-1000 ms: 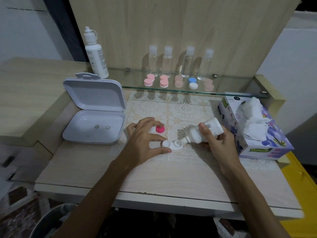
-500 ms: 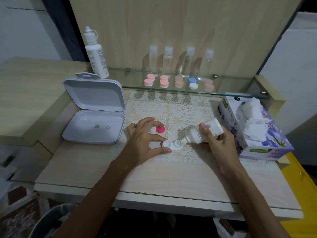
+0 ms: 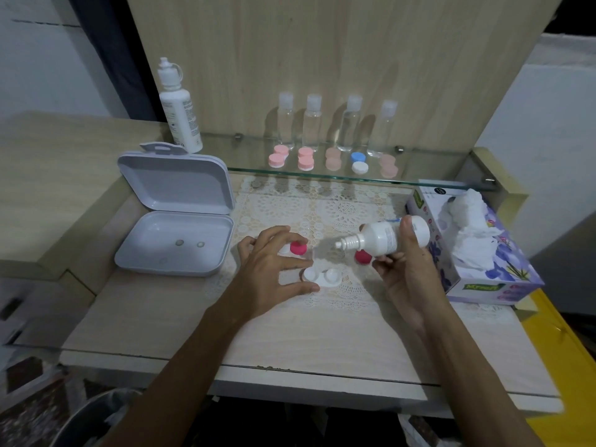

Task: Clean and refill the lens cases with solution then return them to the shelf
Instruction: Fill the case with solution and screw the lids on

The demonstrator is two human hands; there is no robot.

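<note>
White lens case [image 3: 322,276], magenta caps [image 3: 298,248], cream lace mat [image 3: 338,211].

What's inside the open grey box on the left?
The grey box holds two small round discs, likely lenses, on its floor. A fainter round mark sits nearer the front; nothing covers the inside.

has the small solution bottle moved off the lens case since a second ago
Yes. The small solution bottle in the right hand has lifted up and right; its nozzle is now clear of the open white lens case.
</note>
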